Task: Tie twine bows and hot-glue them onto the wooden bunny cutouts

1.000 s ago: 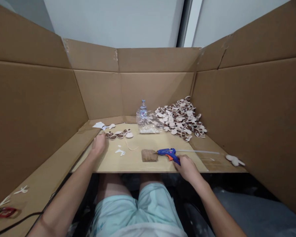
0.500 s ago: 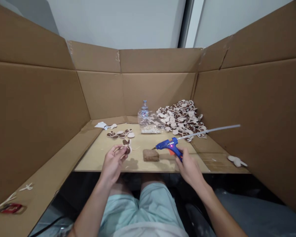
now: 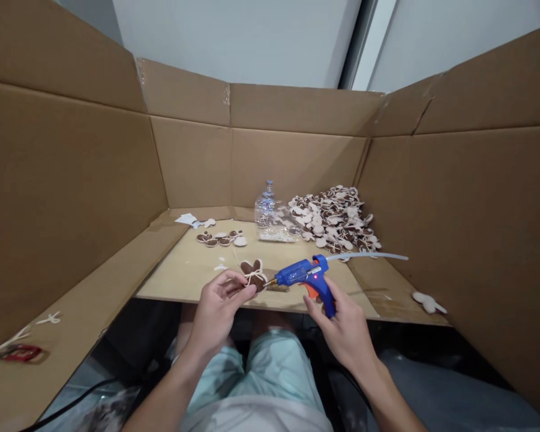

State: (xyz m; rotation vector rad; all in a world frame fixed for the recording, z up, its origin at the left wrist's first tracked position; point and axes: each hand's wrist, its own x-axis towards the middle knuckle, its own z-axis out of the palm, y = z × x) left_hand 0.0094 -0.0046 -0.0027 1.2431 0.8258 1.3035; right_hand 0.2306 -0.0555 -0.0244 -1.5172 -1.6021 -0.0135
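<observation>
Between thumb and fingers, my left hand (image 3: 222,306) pinches a brown and white bunny-shaped piece (image 3: 254,275) with a cream string bow, its ears pointing up. My right hand (image 3: 342,321) is wrapped round the handle of a blue glue gun (image 3: 303,273) with an orange trigger and a lit red light. The metal nozzle points left, at the right edge of the bunny piece; whether they touch is hard to tell. A long translucent glue stick (image 3: 373,255) sticks out of its back. Behind the gun tip lies a brown block (image 3: 276,288), mostly hidden.
A large heap of brown and white pieces (image 3: 335,216) stands at the back right, beside a clear plastic bag (image 3: 276,231) and bottle (image 3: 269,201). Several finished-looking pieces (image 3: 222,239) lie back left. Red-handled cutters (image 3: 20,353) rest far left. Cardboard walls (image 3: 297,156) surround the board.
Both hands have come closer together. The bunny piece has moved right and the glue gun's nozzle now meets its edge in view. The camera view has tilted slightly.
</observation>
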